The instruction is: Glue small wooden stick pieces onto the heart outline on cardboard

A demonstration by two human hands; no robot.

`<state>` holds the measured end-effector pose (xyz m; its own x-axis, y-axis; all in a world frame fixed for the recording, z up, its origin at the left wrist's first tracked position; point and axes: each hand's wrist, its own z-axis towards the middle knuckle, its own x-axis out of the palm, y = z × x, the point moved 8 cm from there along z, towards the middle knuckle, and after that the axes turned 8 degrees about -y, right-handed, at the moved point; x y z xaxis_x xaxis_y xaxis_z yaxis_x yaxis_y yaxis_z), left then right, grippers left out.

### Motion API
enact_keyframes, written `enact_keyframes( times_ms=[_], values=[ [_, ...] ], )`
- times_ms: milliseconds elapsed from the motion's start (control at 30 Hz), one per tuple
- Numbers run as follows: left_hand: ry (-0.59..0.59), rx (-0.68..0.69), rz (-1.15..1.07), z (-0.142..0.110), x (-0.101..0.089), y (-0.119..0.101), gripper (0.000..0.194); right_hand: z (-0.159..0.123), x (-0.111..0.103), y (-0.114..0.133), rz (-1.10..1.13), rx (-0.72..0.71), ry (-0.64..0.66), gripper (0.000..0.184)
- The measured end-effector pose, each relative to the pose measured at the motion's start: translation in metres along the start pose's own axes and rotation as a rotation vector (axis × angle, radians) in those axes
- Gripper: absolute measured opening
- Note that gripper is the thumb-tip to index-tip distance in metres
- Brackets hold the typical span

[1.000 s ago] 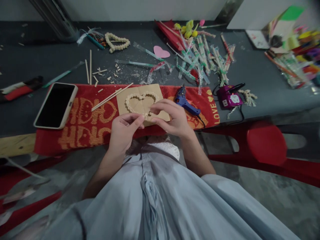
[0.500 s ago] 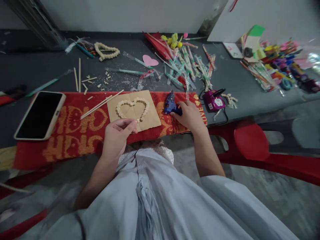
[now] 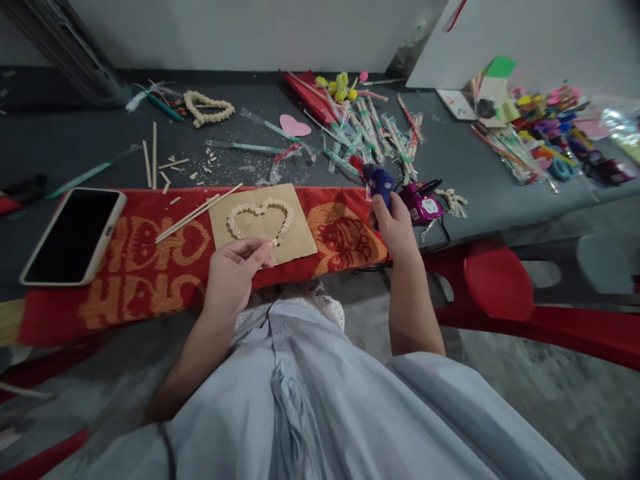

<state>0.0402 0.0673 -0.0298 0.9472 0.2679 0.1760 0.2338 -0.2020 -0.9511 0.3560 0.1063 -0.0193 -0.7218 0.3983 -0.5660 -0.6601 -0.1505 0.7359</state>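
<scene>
My right hand (image 3: pixel 395 223) is wrapped round the handle of a blue glue gun (image 3: pixel 379 183), held above the right end of the red towel (image 3: pixel 150 267). My left hand (image 3: pixel 240 267) is closed in a pinch on a small pale wooden stick piece (image 3: pixel 275 243), by the lower edge of a heart outline (image 3: pixel 287 212) built from short pale pieces. That heart rests on a brown cardboard square (image 3: pixel 305 241) on the towel. Two thin wooden sticks (image 3: pixel 193 217) lie across the cardboard's left edge.
A phone (image 3: pixel 70 233) lies at the towel's left. Behind are cut stick bits (image 3: pixel 165 179), a second heart frame (image 3: pixel 207 119), a pink paper heart (image 3: pixel 295 125) and wrapped sticks (image 3: pixel 373 127). A purple device (image 3: pixel 423 203) with a cord and a red chair (image 3: pixel 500 280) are at right.
My right hand has picked the glue gun up off the towel and moved it right, turning it. The left hand stays by the heart with its small piece.
</scene>
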Motion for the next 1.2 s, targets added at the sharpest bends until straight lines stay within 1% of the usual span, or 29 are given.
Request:
enact_keyframes(
  times_ms=[67, 100, 233, 367, 500, 667, 833, 1033, 1133, 1200],
  values=[
    [0.006, -0.018, -0.027, 0.001, 0.003, 0.0, 0.032, -0.006, -0.002, 0.003, 0.167, 0.164, -0.043, 0.044],
    [0.016, -0.03, -0.046, 0.002, 0.004, 0.0, 0.033, -0.01, 0.001, 0.011, 0.251, 0.185, -0.027, 0.046],
    [0.05, -0.083, -0.123, 0.004, 0.007, 0.002, 0.035, -0.036, 0.019, 0.047, 0.56, 0.211, 0.066, 0.047],
    [0.069, -0.127, -0.165, 0.004, 0.007, 0.001, 0.034, -0.062, 0.035, 0.073, 0.715, 0.221, 0.26, 0.043],
    [0.048, -0.171, -0.192, 0.002, 0.005, -0.003, 0.033, -0.079, 0.042, 0.086, 0.71, 0.289, 0.421, 0.046],
    [0.05, -0.19, -0.211, 0.0, 0.005, -0.008, 0.031, -0.085, 0.045, 0.1, 0.743, 0.294, 0.516, 0.046],
    [0.069, -0.194, -0.203, -0.002, 0.004, -0.008, 0.031, -0.086, 0.046, 0.103, 0.756, 0.271, 0.544, 0.045],
    [0.056, -0.206, -0.191, -0.001, 0.002, -0.007, 0.023, -0.083, 0.042, 0.106, 0.701, 0.225, 0.548, 0.049],
    [0.075, -0.2, -0.184, -0.002, 0.003, -0.008, 0.025, -0.081, 0.04, 0.108, 0.693, 0.208, 0.538, 0.048],
    [0.067, -0.209, -0.186, -0.002, 0.002, -0.008, 0.027, -0.081, 0.039, 0.109, 0.697, 0.206, 0.536, 0.047]
  ],
)
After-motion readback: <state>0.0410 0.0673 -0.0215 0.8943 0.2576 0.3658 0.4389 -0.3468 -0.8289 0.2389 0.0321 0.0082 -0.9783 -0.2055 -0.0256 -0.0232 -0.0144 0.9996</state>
